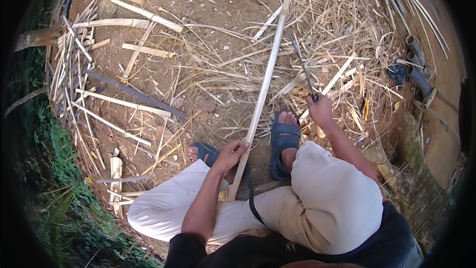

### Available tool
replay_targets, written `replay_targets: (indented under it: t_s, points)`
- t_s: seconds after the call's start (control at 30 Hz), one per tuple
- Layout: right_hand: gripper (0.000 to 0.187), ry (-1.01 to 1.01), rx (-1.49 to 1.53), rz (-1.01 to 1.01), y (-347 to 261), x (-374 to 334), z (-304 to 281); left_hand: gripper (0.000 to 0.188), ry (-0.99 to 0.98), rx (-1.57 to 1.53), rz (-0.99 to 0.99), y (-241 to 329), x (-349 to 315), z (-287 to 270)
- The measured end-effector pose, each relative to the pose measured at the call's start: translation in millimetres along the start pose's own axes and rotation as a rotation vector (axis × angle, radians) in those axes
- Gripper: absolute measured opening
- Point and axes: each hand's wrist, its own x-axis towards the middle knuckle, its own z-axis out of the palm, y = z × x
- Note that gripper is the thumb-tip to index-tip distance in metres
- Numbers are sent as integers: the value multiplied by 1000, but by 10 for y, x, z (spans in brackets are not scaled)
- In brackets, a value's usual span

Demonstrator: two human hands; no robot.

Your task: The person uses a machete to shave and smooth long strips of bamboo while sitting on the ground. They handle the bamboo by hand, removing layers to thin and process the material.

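A long, pale split bamboo strip slants up and away from my lap between my feet. My left hand is closed on its lower part, thumb against the strip's edge. In my right hand, to the right of the strip, is a knife with a narrow dark blade pointing away from me. The blade stands apart from the strip. My right fingers wrap round the handle and hide most of it. Thin bamboo shavings lie scattered on the ground beyond my feet.
Split bamboo pieces and a dark flat strip lie at the left, near a stack of strips. Bamboo tubes lie at the right. A thick trunk stands close by my right side. Green plants border the left.
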Motion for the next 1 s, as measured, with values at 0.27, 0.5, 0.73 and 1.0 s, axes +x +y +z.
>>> replay_targets:
  t_s: [0.27, 0.5, 0.73, 1.0]
  points:
    - [29, -168, -14, -241, -336, -277, -128, 27, -25, -351, 20, 693, -230, 354]
    - [37, -407, -429, -899, -517, -512, -281, 27, -175, -619, 25, 935, -432, 482]
    - [29, -334, -588, -651, -277, -76, -442, 25, -119, -604, -70, 924, -595, 496]
    - [25, -278, -590, -430, -644, 105, -502, 24, -186, -658, -149, 906, -898, 448]
